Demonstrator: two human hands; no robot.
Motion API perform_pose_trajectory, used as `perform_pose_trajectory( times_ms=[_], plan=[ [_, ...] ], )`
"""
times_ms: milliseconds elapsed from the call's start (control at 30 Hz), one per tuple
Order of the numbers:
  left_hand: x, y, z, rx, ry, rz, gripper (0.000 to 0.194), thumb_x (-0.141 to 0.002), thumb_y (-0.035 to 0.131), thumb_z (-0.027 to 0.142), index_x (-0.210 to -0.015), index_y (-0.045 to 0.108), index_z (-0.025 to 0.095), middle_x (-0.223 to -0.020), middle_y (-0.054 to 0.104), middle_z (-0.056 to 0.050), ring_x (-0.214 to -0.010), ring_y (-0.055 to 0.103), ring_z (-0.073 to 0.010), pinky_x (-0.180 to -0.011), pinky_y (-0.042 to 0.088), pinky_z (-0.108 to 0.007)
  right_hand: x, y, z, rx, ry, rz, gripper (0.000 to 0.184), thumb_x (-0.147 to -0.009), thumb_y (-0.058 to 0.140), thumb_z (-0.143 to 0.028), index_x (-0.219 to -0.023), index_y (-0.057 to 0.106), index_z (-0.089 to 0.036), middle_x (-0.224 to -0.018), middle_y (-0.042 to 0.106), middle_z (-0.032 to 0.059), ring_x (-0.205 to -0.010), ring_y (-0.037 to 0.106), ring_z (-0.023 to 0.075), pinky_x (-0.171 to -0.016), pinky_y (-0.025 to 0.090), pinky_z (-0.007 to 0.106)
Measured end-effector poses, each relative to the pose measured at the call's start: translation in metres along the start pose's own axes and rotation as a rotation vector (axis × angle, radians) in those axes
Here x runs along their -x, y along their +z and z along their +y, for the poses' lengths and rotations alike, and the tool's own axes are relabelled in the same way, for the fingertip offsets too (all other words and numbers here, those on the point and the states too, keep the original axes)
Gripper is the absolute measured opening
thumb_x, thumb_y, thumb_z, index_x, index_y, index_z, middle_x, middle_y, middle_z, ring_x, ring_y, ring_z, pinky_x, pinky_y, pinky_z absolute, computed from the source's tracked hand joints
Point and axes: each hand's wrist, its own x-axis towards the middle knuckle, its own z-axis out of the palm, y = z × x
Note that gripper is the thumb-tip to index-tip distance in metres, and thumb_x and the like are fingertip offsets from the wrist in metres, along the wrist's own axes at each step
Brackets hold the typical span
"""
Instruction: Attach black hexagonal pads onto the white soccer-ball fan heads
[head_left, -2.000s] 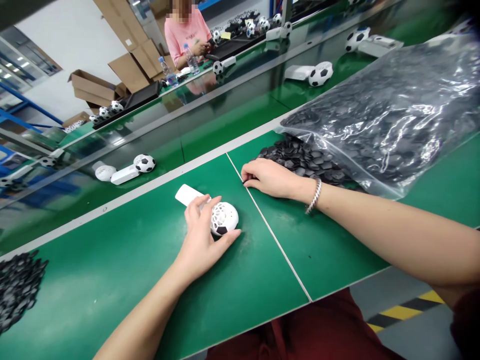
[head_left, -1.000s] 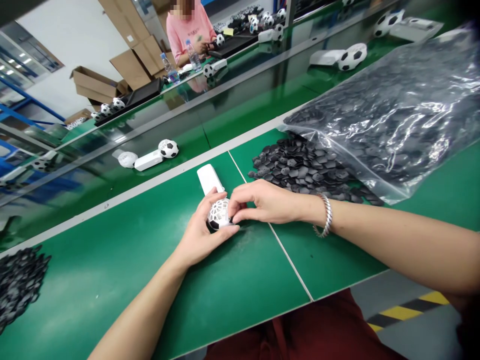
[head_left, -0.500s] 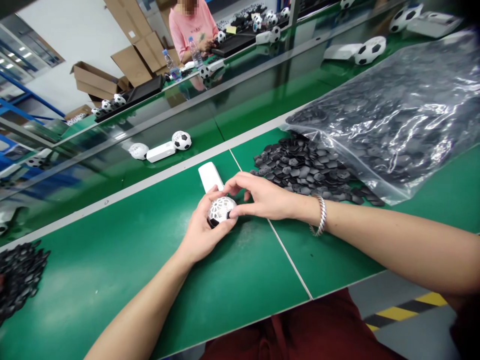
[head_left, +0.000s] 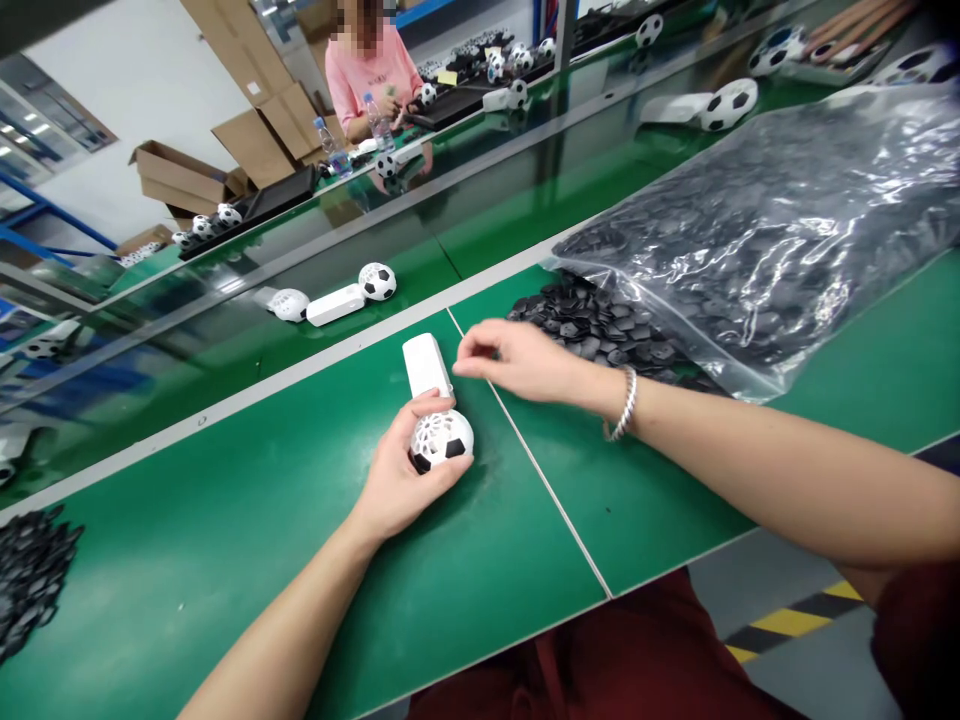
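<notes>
My left hand point(head_left: 397, 470) is wrapped round the ball end of a white plastic piece, a soccer-ball-shaped housing point(head_left: 457, 428). Black patches fill parts of the ball's near side, while open lattice holes show at its upper left. A flat white arm point(head_left: 426, 365) extends from the ball along the table. My right hand point(head_left: 514, 355) hovers up and to the right of the ball, apart from it, thumb and fingers drawn together. Whether a small piece is pinched there cannot be made out. Just beyond it lies a heap of black plastic patches point(head_left: 592, 322).
A clear bag point(head_left: 780, 230) of black patches covers the right side. Another black heap point(head_left: 34, 570) lies far left. Behind the metal rail, a belt point(head_left: 510, 225) carries similar ball pieces point(head_left: 377, 282). A co-worker point(head_left: 375, 75) sits opposite; another person's hand point(head_left: 859, 25) shows top right.
My right hand has left the ball and moved up and right towards the black heap. My left hand keeps its hold. Another person's hand has appeared at the top right.
</notes>
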Motion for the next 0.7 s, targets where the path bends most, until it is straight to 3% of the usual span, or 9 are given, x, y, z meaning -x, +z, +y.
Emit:
perform_pose_trajectory(
  times_ms=[100,200,400,533,700],
  plan=[
    [0.002,0.001,0.001,-0.043,-0.01,0.005,0.044,-0.068,0.07,0.027,-0.108,0.051,0.023,-0.127,0.048,-0.009,-0.126,0.035,-0.0254,-0.103,0.027,-0.042,-0.004,-0.021,0.012,0.41,0.11,0.069,0.01,-0.079,0.059,-0.024,-0.077,0.064,-0.016,-0.083,0.058,0.0047,-0.078,0.054,0.0166,-0.071,0.041,0.028],
    [0.002,0.001,0.001,-0.054,0.0,-0.004,0.042,-0.069,0.068,0.026,-0.108,0.051,0.023,-0.127,0.048,-0.009,-0.126,0.036,-0.0246,-0.104,0.027,-0.043,-0.004,-0.029,0.018,0.649,0.205,-0.076,0.011,-0.079,0.06,-0.026,-0.085,0.067,-0.019,-0.093,0.06,0.0078,-0.091,0.053,0.0239,-0.069,0.041,0.03],
    [0.001,-0.001,0.004,-0.14,0.104,0.013,0.037,-0.069,0.065,0.021,-0.104,0.052,0.022,-0.119,0.049,-0.008,-0.123,0.037,-0.0242,-0.103,0.027,-0.044,0.001,-0.022,0.013,0.875,0.065,-0.192,0.016,-0.082,0.051,-0.015,-0.084,0.067,-0.015,-0.087,0.064,0.0094,-0.087,0.056,0.0258,-0.067,0.041,0.032],
    [0.001,-0.002,0.006,-0.265,0.033,0.122,0.045,-0.061,0.069,0.025,-0.103,0.054,0.02,-0.112,0.041,-0.009,-0.115,0.039,-0.0269,-0.099,0.031,-0.045,0.003,-0.02,0.008,0.901,0.023,-0.145,0.018,-0.084,0.046,-0.013,-0.091,0.063,-0.014,-0.082,0.063,0.0098,-0.078,0.058,0.0254,-0.057,0.038,0.03],
    [-0.001,-0.014,0.002,-0.092,-0.083,0.001,0.048,-0.061,0.07,0.024,-0.105,0.052,0.021,-0.103,0.049,-0.005,-0.094,0.052,-0.021,-0.084,0.042,-0.037,0.001,-0.022,0.002,0.54,0.059,-0.116,0.015,-0.085,0.049,-0.017,-0.089,0.063,-0.015,-0.079,0.064,0.005,-0.069,0.058,0.0166,-0.06,0.04,0.027]
  ],
)
